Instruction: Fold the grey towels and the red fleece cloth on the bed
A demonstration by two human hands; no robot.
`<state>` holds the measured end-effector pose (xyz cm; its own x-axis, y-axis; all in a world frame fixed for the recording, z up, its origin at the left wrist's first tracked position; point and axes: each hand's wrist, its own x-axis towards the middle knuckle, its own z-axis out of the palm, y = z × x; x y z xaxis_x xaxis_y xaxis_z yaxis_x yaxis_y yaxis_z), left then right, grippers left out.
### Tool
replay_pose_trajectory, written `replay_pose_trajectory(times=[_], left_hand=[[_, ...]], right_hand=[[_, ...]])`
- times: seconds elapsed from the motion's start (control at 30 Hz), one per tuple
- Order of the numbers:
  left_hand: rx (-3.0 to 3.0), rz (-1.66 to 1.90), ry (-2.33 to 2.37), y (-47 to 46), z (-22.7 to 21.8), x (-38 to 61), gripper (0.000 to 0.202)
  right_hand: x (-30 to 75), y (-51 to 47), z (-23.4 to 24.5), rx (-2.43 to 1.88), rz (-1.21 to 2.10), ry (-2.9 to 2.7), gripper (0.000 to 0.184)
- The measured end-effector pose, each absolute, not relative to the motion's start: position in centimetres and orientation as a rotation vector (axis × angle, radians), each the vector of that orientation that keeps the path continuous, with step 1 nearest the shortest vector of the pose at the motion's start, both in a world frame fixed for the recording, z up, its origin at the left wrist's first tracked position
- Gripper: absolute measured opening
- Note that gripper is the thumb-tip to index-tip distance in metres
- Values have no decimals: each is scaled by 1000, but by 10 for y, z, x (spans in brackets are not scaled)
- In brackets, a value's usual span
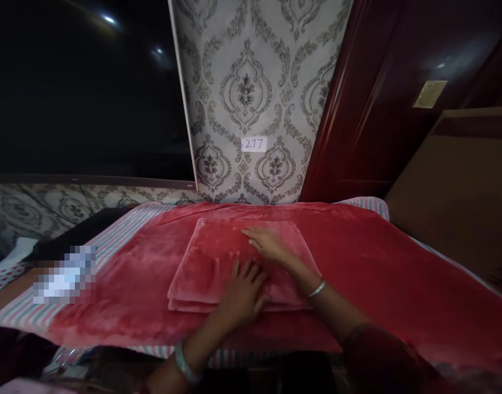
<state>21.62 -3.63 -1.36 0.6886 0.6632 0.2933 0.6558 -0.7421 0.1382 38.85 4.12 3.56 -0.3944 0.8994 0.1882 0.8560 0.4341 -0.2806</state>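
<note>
A red plush cloth (202,273), folded into a flat rectangle with layers showing at its front edge, lies in the middle of a larger red plush blanket (369,284). My left hand (243,291) rests on the near part of the folded cloth, its fingers spread and a pale green bangle on the wrist. Farther back, my right hand (267,244) lies flat on the same cloth with fingers stretched out and a silver bangle on the wrist. Neither hand grips anything. Striped edging (123,238) shows along the blanket's left side.
Behind the blanket stands a patterned wall with a paper label (254,144) reading 277. A large dark television (82,93) hangs at the left. On the right are a dark red door (378,93) and a big cardboard box (456,186). A pixelated patch covers something at the left.
</note>
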Motion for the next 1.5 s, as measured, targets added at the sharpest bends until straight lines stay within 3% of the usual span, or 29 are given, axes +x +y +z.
replay_pose_trajectory(times=[0.1,0.2,0.47,0.7,0.87,0.97,1.17,1.5], left_hand=[[2941,534,1151,-46,-49,219,76],[2962,574,1165,-47,-69,216,80],[2941,590,1162,-47,-71,213,87],[2879,603,1128,-48,-71,212,75],[2879,613,1038,-51,-48,197,62],[2872,724,1237,-51,-35,177,52],[2817,982,1793,-56,-55,146,69],[2754,1061,1785,-58,-83,145,72]], right_hand=[[384,64,17,-1512,218,-2575,56],[389,82,3,-1476,187,-2664,60],[405,128,1,-1742,205,-2513,63],[404,128,-13,-1730,162,-2478,64],[396,122,12,-1839,250,-2471,64],[369,112,28,-1741,182,-2503,63],[297,96,23,-1135,191,-2859,63],[287,181,-2,-1424,365,-2745,68]])
